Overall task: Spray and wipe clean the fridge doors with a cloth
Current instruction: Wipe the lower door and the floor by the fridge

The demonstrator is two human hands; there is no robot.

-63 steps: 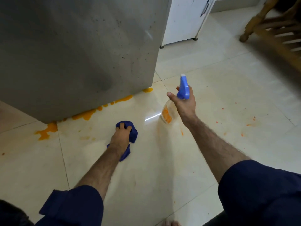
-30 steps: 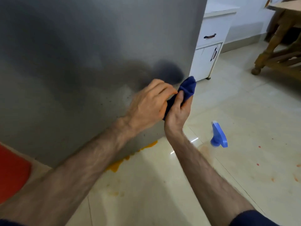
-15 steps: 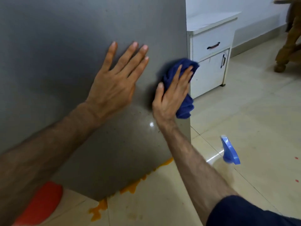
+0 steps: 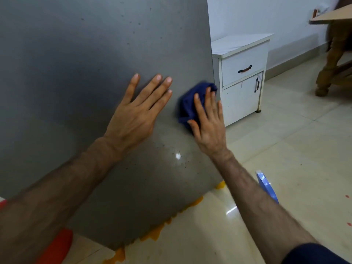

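The right hand presses the blue cloth flat-fingered against the fridge door; beside it the left hand rests splayed, empty. Specks remain, so wiping looks barely begun.

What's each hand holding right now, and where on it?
Nothing is gripped. The right hand presses the blue cloth flat against the fridge door, fingers over its right part. The left hand rests bare on the door.
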